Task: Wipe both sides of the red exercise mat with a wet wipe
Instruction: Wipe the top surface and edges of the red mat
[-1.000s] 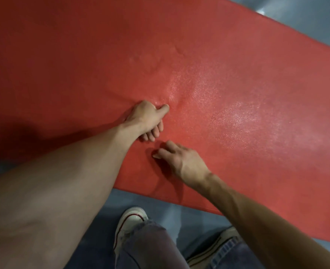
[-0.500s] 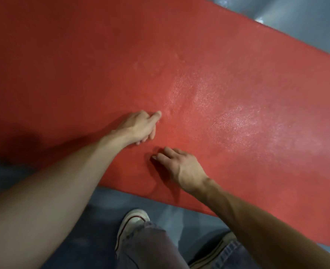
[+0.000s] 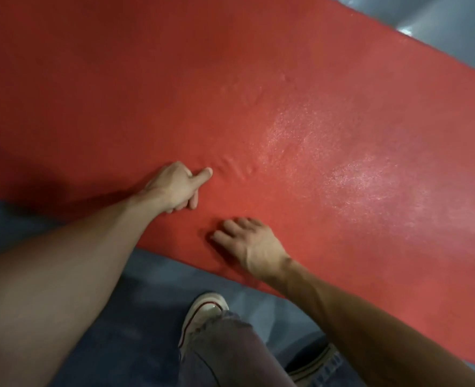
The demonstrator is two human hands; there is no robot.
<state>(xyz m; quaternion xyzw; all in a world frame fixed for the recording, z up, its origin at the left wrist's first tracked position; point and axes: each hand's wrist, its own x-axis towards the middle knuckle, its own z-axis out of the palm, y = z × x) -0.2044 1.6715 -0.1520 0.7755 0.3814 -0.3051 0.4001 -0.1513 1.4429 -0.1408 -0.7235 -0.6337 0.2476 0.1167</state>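
The flat red foam exercise mat (image 3: pixel 258 93) is spread across the grey floor (image 3: pixel 147 289), from nine to three o'clock. It is pressed by the left hand (image 3: pixel 175 188), fingers curled, and the right hand (image 3: pixel 251 245), fingers spread; no wipe is visible. Wrinkles at twelve o'clock are best smoothed flat before wiping.

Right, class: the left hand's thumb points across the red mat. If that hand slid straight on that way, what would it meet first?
The small ripples raised in the red mat, just beyond the left hand. Nothing else lies on that line; past them only glistening mat surface shows.
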